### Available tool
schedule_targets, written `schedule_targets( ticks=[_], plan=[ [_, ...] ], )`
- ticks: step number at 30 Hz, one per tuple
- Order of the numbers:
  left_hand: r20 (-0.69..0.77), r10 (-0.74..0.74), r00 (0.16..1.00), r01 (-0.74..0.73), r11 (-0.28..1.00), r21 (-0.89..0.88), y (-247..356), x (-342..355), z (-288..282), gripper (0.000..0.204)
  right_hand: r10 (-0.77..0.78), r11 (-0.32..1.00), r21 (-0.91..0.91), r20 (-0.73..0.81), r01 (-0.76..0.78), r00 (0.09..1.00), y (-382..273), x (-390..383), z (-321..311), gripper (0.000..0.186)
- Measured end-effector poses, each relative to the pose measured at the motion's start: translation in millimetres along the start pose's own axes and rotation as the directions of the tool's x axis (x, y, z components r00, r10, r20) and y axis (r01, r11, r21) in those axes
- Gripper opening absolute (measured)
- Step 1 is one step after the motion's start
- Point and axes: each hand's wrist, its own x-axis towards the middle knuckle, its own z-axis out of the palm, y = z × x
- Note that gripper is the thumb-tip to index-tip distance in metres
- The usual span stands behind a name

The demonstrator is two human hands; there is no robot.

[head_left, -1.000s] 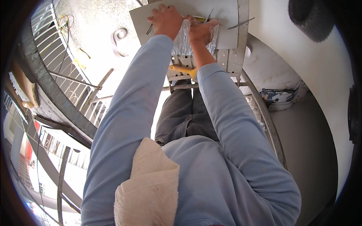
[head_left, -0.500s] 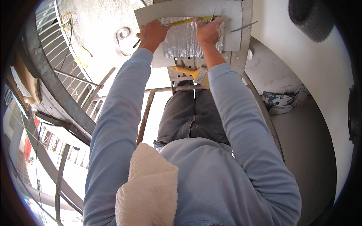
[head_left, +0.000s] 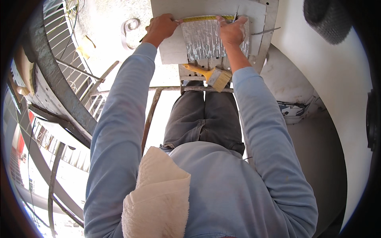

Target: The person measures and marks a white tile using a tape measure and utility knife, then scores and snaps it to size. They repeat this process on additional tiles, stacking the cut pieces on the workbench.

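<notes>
crosswise, a yellow measuring tape runs left to right between the two hands, along the far edge of a silvery foil sheet; the left hand pinches its left end, fingers closed; the right hand rests over its other stretch, fingers clasping a slim pointed tool; both hands reach it about equally; beneath lie a grey board and a perforated metal platform; a paintbrush lies nearer the body; railings stand left, a pale wall right
</notes>
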Motion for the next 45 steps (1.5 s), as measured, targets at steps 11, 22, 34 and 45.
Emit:
schedule_targets(
  ticks=[11, 22, 34, 45],
  plan=[
    [0.08, 0.007, 0.997, -0.008, 1.0, 0.015, 7, 10, 13, 0.041, -0.014, 1.0, -0.004, -0.035, 0.014, 0.999, 0, 0, 1, 0.088],
    [0.034, -0.031, 0.999, 0.034, 0.996, -0.083, 12, 3, 17, 0.039, -0.011, 1.0, -0.001, -0.015, 0.011, 1.0, -4, -3, -3, 0.086],
    [-0.091, -0.075, 0.993, 0.067, 0.994, -0.085, 29, -19, 6, 0.027, -0.03, 0.999, -0.024, -0.019, 0.03, 0.999, -6, -6, -4, 0.084],
    [-0.03, -0.063, 0.998, 0.062, 0.997, -0.036, 35, -25, -5, 0.033, -0.072, 0.986, 0.157, 0.079, 0.059, 0.994, -21, -48, -22, 0.056]
  ],
)
